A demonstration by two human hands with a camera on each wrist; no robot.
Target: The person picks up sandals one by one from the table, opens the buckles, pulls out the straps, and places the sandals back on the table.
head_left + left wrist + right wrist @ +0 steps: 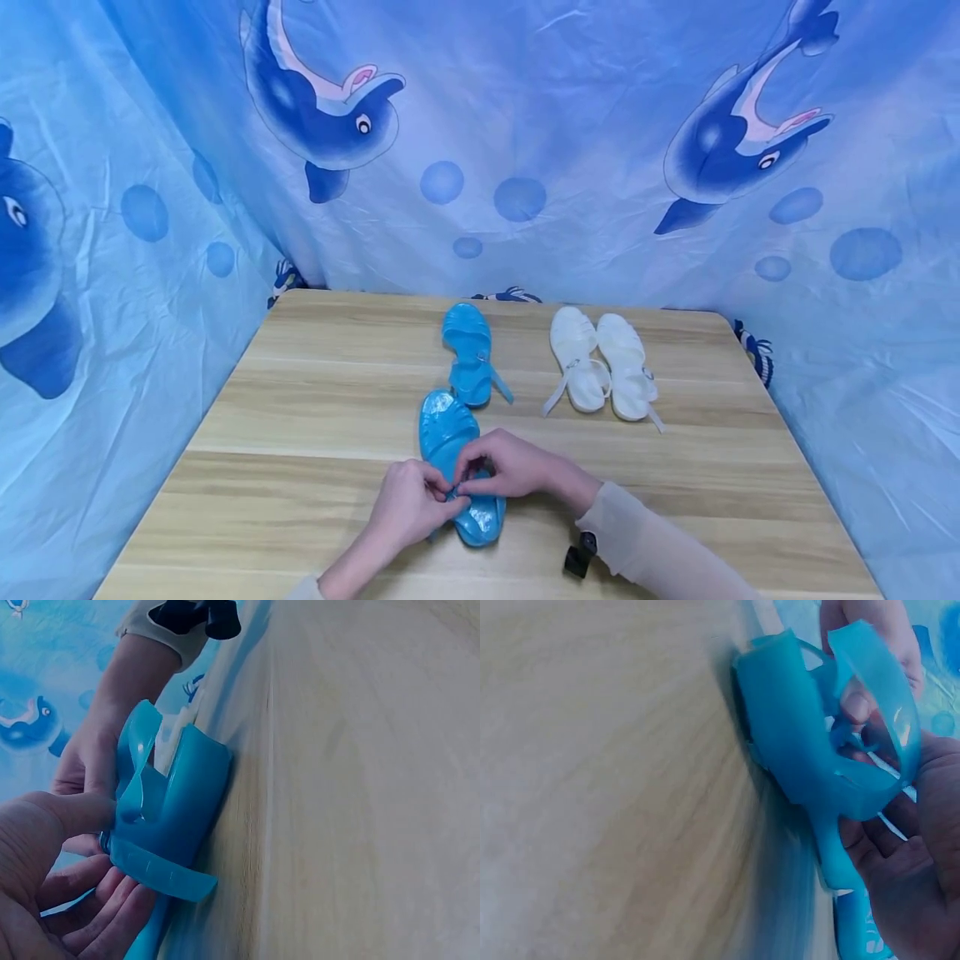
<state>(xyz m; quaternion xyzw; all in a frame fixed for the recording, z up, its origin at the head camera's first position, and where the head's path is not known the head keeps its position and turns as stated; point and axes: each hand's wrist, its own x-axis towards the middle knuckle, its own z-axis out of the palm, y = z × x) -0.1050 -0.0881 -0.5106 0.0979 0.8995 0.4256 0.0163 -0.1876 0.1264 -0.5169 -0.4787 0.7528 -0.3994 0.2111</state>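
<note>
A glossy blue jelly sandal (445, 421) lies toe-away on the wooden table, near its front. At the sandal's ankle strap (889, 705) my two hands meet, fingertips almost touching. My left hand (411, 504) pinches the strap at the buckle area from the left. From the other side my right hand (510, 467) pinches the same spot with thumb and fingers. The strap's loose end (165, 874) sticks out beside the heel in the left wrist view. The buckle itself is mostly hidden by fingers.
Just beyond lies a second blue sandal (465, 333), its strap undone. Two white sandals, one left (572, 333) and one right (621, 346), lie side by side at the back right, straps loose. A blue dolphin-printed cloth (570, 100) hangs around the wooden table (315, 400).
</note>
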